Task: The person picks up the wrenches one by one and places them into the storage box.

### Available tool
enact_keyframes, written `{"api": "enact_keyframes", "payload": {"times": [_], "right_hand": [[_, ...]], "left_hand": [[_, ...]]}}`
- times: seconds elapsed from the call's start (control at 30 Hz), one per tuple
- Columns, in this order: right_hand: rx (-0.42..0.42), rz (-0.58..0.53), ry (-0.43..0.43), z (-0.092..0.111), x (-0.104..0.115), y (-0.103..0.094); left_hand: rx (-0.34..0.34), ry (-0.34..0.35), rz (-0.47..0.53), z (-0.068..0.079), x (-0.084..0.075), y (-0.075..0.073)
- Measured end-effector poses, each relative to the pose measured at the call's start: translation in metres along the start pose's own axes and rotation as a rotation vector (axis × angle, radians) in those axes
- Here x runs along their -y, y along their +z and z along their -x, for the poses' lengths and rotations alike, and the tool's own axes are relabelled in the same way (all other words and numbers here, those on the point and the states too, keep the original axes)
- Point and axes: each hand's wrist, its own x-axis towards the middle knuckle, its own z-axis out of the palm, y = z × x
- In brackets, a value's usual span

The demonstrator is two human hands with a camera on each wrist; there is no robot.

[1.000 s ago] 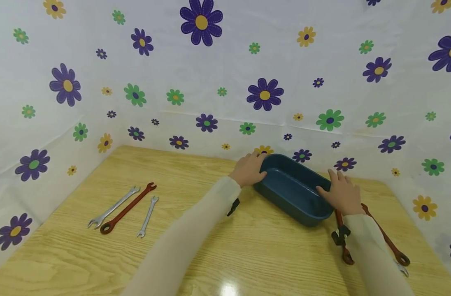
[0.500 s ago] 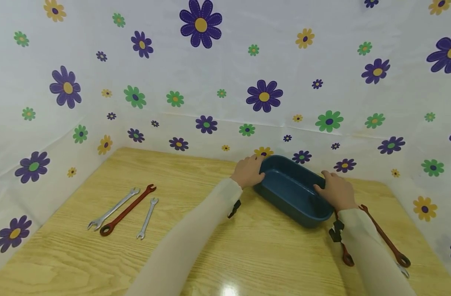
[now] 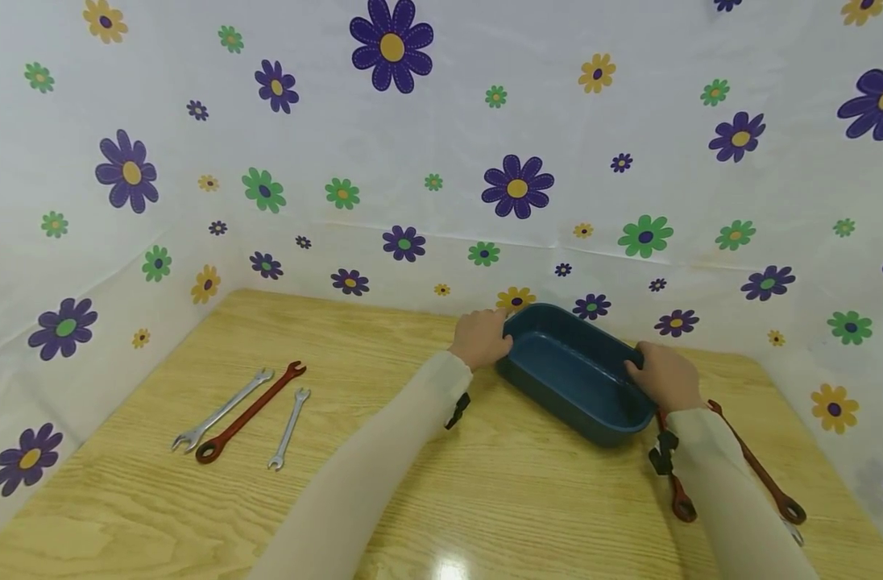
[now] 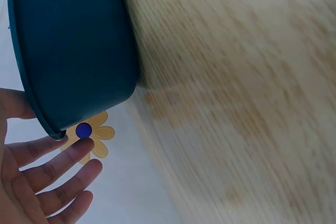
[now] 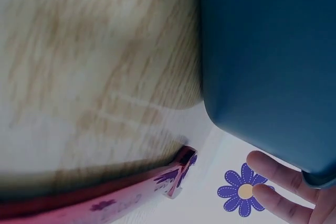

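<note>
A dark blue oblong plastic tub (image 3: pixel 553 403) sits at an angle on the table near the back wall. My left hand (image 3: pixel 480 340) holds its left end by the rim, thumb on the inner side and fingers outside. At the tub's right end my right hand (image 3: pixel 669 379) grips the rim in the same way. The left wrist view shows the left index finger under the lip of the tub (image 4: pixel 73 45), the other fingers apart from it. From the right wrist, two fingers (image 5: pixel 283 174) appear beneath the tub's lip (image 5: pixel 320 178).
At left lie a long silver wrench (image 3: pixel 222 411), a red wrench (image 3: pixel 251 412) and a small silver wrench (image 3: pixel 289 428). Two red wrenches (image 3: pixel 764 471) lie about the right forearm, with a silver tool's end (image 3: pixel 794 532) showing. Flower-printed cloth (image 3: pixel 441 145) closes off the back and sides.
Both hands' fingers have curled down over the tub's rim. My right hand has shifted slightly left and now grips the end. The tub has hardly moved.
</note>
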Motion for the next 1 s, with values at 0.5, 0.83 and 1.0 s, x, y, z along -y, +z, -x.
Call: {"api": "enact_keyframes", "payload": {"times": [0.5, 0.83, 1.0], "right_hand": [[0.004, -0.009, 0.034, 0.0008, 0.0000, -0.0030], [-0.001, -0.018, 0.046, 0.0013, -0.0001, -0.0020], [0.045, -0.011, 0.069, -0.0010, 0.0020, -0.0033]], "left_hand": [[-0.054, -0.041, 0.064, 0.0023, 0.0003, -0.0002], [-0.034, -0.061, 0.065, 0.0021, 0.0002, 0.0022], [-0.033, -0.080, 0.079, 0.0006, 0.0004, 0.0046]]}}
